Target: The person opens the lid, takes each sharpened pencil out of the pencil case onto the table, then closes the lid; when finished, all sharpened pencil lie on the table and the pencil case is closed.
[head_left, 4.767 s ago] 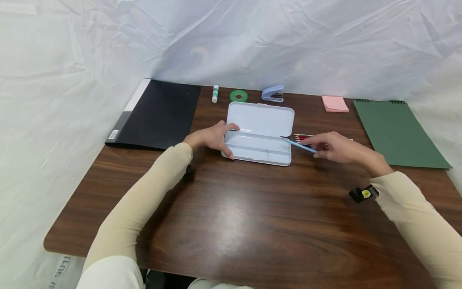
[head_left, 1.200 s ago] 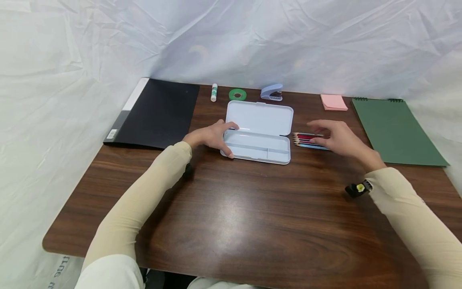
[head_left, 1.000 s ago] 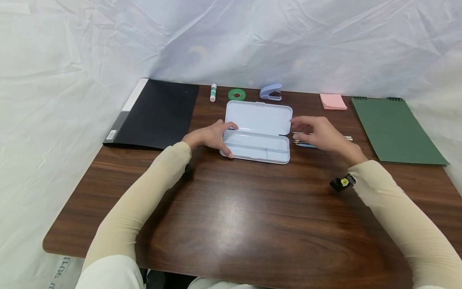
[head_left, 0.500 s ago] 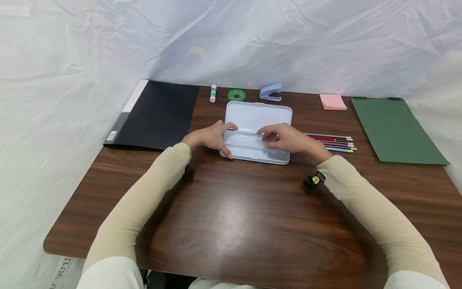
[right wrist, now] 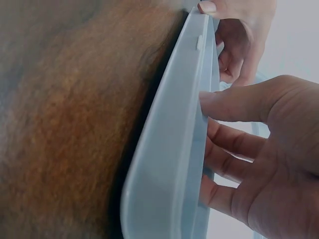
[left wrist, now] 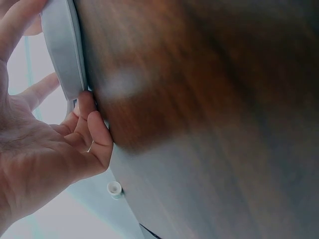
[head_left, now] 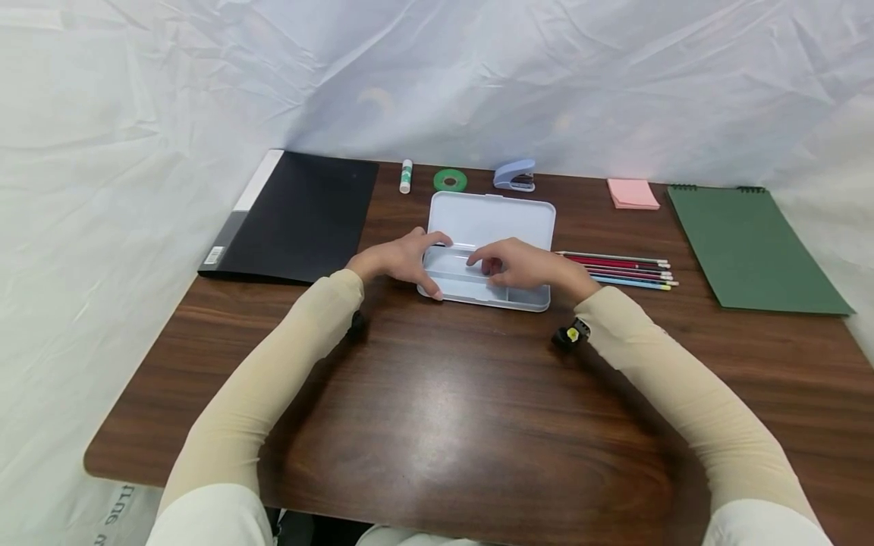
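Note:
A white pencil case (head_left: pixel 492 220) stands with its lid up near the middle of the desk. My left hand (head_left: pixel 407 262) grips its left end, thumb at the front and fingers at the back. My right hand (head_left: pixel 522 265) is over the case, its fingers bent loosely down into it. In the right wrist view, the thumb (right wrist: pixel 234 104) is at the near wall and the fingertips are partly hidden inside; nothing shows in its grasp. Divided compartments show in the case tray (head_left: pixel 464 288). Several pencils (head_left: pixel 628 269) lie side by side right of the case, their left tips partly behind the right hand.
A black folder (head_left: pixel 300 212) lies at the left. Along the back are a glue stick (head_left: pixel 406 177), green tape roll (head_left: pixel 450 180), blue stapler (head_left: pixel 515 175) and pink sticky notes (head_left: pixel 633 194). A green spiral pad (head_left: pixel 754 250) lies at the right.
Earlier, my right hand held a light-blue pencil at the case's right end. That pencil now lies with the others, and the hand has moved left over the case. The left hand keeps its place.

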{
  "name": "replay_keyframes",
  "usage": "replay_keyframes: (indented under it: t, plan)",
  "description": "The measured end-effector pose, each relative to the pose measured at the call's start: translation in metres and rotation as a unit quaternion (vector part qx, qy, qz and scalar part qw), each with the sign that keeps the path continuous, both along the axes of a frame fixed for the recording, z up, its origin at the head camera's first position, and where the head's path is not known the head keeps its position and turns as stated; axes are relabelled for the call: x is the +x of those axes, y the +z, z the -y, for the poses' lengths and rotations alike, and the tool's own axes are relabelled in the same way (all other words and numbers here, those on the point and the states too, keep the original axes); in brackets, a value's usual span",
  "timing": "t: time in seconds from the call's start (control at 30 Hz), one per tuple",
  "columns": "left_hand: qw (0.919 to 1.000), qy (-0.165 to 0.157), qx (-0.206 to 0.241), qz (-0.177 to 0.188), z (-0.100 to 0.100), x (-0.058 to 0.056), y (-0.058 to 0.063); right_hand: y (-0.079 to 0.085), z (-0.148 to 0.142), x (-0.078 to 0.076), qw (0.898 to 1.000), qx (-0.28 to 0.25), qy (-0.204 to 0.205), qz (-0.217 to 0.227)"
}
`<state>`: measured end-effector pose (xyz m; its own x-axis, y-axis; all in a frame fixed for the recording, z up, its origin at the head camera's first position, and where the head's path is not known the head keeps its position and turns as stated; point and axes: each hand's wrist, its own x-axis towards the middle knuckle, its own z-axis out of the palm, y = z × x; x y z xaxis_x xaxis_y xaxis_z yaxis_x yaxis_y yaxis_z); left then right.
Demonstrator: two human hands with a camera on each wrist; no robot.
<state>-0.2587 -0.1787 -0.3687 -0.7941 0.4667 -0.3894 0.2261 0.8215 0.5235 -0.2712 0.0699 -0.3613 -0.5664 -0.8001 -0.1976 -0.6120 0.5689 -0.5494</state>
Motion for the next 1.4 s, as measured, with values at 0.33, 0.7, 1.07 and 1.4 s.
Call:
replay_keyframes:
  t: [0.33,0.7,1.07,1.4]
  plan:
    - [1.0000,0.004,-0.003,0.002,0.000,0.001,0.001,0.002,0.002,0.000,1.000,0.005,0.013,0.009]
    - [1.0000,0.004,-0.002,-0.001,-0.001,0.002,0.001,0.002,0.002,-0.004,0.999,-0.001,0.036,0.019]
    - [1.0000,0.002,-0.005,0.001,-0.002,0.001,0.001,0.005,-0.001,-0.005,0.999,-0.009,0.038,0.013]
    - [1.0000,0.003,-0.006,0.000,-0.002,0.000,-0.001,0.009,-0.017,-0.004,0.999,-0.024,0.026,-0.011]
